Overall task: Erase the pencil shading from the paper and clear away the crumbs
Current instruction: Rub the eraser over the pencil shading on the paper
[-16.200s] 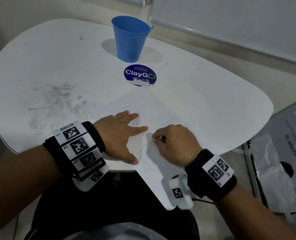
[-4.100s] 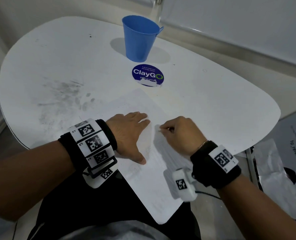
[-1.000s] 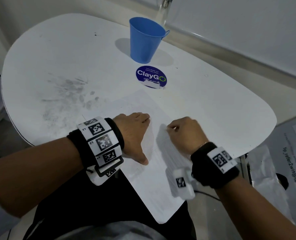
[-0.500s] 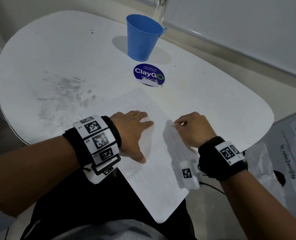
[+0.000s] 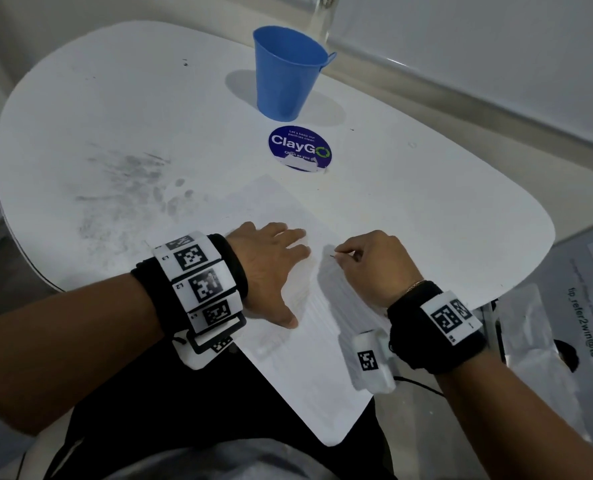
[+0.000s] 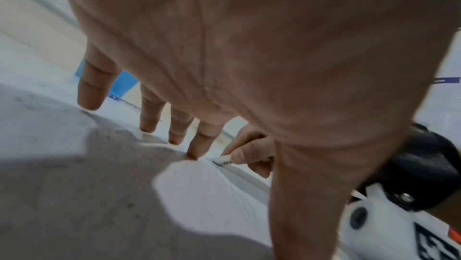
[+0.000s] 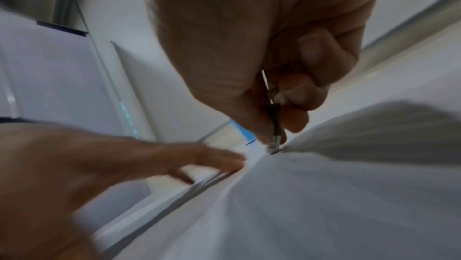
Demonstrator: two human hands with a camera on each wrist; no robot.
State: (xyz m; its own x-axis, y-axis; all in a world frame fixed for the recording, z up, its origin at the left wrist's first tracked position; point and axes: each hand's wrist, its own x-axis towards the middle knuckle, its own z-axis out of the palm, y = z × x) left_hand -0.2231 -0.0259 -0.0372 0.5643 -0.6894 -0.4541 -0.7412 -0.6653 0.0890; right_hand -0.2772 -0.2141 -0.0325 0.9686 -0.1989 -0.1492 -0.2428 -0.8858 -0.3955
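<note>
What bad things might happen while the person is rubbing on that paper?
The paper hangs over the table edge near the person, so hard rubbing might crease or tear it there. Only the left hand presses it flat; if that hand slips, the sheet could slide or crumple. The eraser pinched in the right hand looks small, so it might pop out. The grey smudges on the table could dirty the paper.

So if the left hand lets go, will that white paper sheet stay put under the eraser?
Probably not: the thin white paper sheet overhangs the white table and looks light, so rubbing would likely drag or buckle it. The flat left hand seems needed.
</note>
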